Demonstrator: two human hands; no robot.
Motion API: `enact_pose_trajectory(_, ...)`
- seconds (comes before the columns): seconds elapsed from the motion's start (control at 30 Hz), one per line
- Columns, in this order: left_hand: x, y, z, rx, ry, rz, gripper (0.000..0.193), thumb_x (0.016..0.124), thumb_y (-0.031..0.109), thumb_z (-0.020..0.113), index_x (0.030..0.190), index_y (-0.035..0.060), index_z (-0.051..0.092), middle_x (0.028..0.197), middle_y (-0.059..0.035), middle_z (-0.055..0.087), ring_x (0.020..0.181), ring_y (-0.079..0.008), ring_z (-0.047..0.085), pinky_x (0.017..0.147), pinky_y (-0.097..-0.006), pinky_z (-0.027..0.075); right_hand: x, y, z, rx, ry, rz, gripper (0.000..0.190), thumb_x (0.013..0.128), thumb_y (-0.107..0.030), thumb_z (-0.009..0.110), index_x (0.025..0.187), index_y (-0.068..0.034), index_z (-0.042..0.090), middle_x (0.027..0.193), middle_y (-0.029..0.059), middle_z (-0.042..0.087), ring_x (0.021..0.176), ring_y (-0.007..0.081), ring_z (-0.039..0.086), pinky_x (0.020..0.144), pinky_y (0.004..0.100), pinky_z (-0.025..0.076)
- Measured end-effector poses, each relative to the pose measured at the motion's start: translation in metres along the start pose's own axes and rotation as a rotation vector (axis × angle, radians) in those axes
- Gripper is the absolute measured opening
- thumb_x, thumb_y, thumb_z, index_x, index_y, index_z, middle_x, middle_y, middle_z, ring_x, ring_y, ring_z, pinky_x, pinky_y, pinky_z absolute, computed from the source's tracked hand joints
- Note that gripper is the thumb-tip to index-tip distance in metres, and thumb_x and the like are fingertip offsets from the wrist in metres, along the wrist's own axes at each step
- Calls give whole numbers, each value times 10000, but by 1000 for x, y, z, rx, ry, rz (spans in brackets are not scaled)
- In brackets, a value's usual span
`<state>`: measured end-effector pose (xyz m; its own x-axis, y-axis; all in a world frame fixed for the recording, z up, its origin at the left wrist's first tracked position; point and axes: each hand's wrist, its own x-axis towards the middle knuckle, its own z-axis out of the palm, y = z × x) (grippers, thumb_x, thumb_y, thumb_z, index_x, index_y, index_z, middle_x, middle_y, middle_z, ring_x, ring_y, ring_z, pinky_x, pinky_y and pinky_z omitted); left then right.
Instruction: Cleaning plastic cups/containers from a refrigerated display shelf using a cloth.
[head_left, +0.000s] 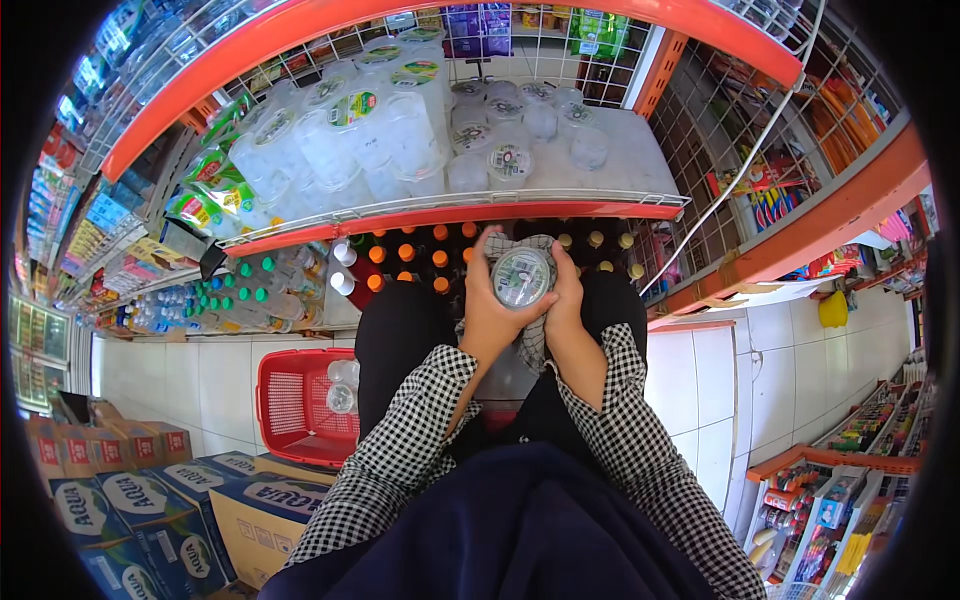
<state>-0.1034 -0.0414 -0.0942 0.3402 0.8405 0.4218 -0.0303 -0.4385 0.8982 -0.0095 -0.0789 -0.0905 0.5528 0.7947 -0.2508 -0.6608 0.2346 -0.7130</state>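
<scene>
Between both hands I hold a clear plastic cup (520, 277) with a printed film lid facing up towards me. My left hand (491, 304) grips its left side, the thumb lying along the lower rim. A checked cloth (532, 341) is bunched behind and under the cup, and my right hand (566, 292) presses it against the right side. Ahead, on the white shelf (634, 161), stand several similar loose cups (511, 161). To their left are stacked larger packs of clear cups (360, 135).
Bottles with orange caps (406, 253) fill the lower shelf. On the tiled floor at left, a red plastic basket (289, 356) holds a few clear cups (341, 398). Aqua cartons (184, 487) are stacked behind it. A white cable (739, 180) hangs at right beside the orange rack post (795, 232).
</scene>
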Motion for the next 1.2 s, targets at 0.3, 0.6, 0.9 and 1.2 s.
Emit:
enact_pose_trajectory(0.3,3,3,-6,112,-107,-34,1157,525,268,859,1396,-32,158,1403,-221,286,1257,-326,373,1010,-386,345,8,5,-4,-13,22,104,439,893,-402,515,1096,-16,563,1051,79,605,944,188,585,832,286,457)
enact_pose_trajectory(0.6,11,-6,-14,250,214,46,927,616,237,817,1340,-33,306,1377,-205,300,1234,-333,360,1031,-370,296,6,27,-4,-307,-186,79,561,959,-421,406,1271,44,447,1259,110,506,1163,170,453,990,260,319)
enact_pose_trajectory(0.9,17,-17,-16,185,2,115,753,606,236,829,1211,27,432,1349,-197,360,1265,-320,334,1023,-388,304,3,20,-2,-231,-48,112,483,936,-412,471,1114,28,563,1134,114,573,1027,160,536,884,262,404)
enact_pose_trajectory(1.2,7,-2,-15,55,-465,167,806,671,346,774,1305,93,345,1431,-112,325,1339,-338,183,1094,-451,85,21,1,-29,-286,-12,-64,423,923,-421,497,867,-23,628,763,31,619,683,91,576,622,215,438)
